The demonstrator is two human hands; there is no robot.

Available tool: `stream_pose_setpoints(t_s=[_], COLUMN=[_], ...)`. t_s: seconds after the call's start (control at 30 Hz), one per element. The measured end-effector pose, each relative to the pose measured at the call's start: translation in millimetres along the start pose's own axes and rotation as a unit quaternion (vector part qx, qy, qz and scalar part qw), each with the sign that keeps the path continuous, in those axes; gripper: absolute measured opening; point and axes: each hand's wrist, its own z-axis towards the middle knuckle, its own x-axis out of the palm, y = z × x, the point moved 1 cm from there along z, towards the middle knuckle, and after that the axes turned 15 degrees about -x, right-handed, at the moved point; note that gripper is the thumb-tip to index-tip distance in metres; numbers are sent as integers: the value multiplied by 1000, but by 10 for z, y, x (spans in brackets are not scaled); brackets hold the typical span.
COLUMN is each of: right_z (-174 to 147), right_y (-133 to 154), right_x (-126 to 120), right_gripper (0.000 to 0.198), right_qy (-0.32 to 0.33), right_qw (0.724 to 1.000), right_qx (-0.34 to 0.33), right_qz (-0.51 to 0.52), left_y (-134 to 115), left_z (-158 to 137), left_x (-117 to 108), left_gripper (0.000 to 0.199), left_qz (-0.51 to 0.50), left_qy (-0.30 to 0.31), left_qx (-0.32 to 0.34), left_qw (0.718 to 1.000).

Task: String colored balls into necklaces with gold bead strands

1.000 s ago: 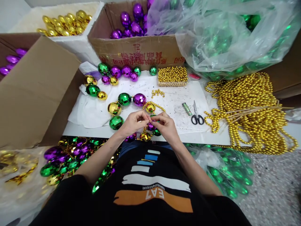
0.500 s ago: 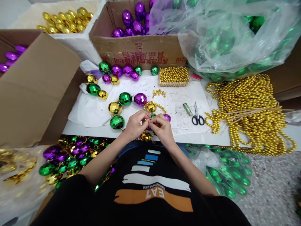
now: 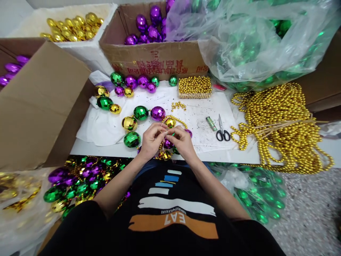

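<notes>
My left hand [image 3: 152,139] and my right hand [image 3: 181,140] meet over the table's near edge, fingertips pinched together. Between them runs a thin pale string [image 3: 163,146], its ends partly hidden by the fingers. The string belongs with a strand of shiny balls around the hands: a green ball [image 3: 132,139], a gold ball [image 3: 129,123], another green ball [image 3: 141,112] and a purple ball [image 3: 158,113]. A loop of small gold beads [image 3: 179,120] lies just beyond my fingertips. Below the hands hangs a gold faceted ball [image 3: 164,155].
Black-handled scissors [image 3: 222,133] and a green lighter [image 3: 211,123] lie to the right. Behind them stands a clear box of gold beads [image 3: 194,87]. Gold bead strands [image 3: 277,124] are heaped at the right. Cardboard boxes [image 3: 160,58] and a plastic bag [image 3: 261,42] line the back.
Both hands have stayed close together, with the fingers shifting slightly around the string. More of the purple ball under them now shows. The view has moved slightly.
</notes>
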Motion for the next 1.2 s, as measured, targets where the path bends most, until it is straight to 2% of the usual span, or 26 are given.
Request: stream_pose_setpoints(t_s=[0.13,0.2,0.27,0.33,0.4,0.5,0.57,0.63,0.73,0.8,0.87,0.97,1.03,1.1,1.13,1.2], right_z=[14,1,-23,-49,-72,-113,-159,-234,-397,-503,-572,-584,-553,-513,-492,-450], right_y=[-29,-1,50,105,136,101,34,-47,-140,-149,-114,-10,59,114,137,180], right_x=[-40,-119,-207,-275,-309,-309,-310,-331,-385,-404,-390,-335,-312,-320,-334,-359], right_gripper=[10,11,13,15,18,26,30,32,28,22,13,5,10,16,17,17], right_qy=[-28,-43,-34,-19,-20,-35,-38,-29,8,48,97,173,209,213,202,155], right_qw=[997,988,960,917,886,868,876,904,967,991,991,970,956,957,966,986], right_qx=[41,94,171,224,236,234,223,202,150,108,71,15,-10,-6,9,57], right_qz=[51,114,221,329,398,436,427,375,205,60,-61,-170,-206,-196,-162,-23], left_y=[3,-10,-29,-40,-25,56,127,185,219,206,174,108,58,7,-17,-62], left_z=[5,3,0,-3,-1,3,-4,-28,-101,-157,-195,-206,-198,-189,-186,-175], left_x=[-21,-42,-69,-101,-137,-200,-256,-316,-370,-366,-339,-284,-252,-229,-221,-206], left_gripper=[17,16,14,13,15,18,19,20,23,22,19,18,17,18,18,21], left_qz=[-15,-11,4,20,24,-9,-70,-164,-318,-383,-415,-434,-444,-461,-473,-499], left_qy=[-3,-3,3,6,6,9,5,9,67,113,134,129,122,113,104,81], left_qx=[-16,-18,-9,-1,-11,-63,-108,-160,-250,-299,-327,-330,-319,-307,-302,-296], left_qw=[1000,1000,1000,1000,1000,998,992,973,912,867,838,828,828,825,821,810])
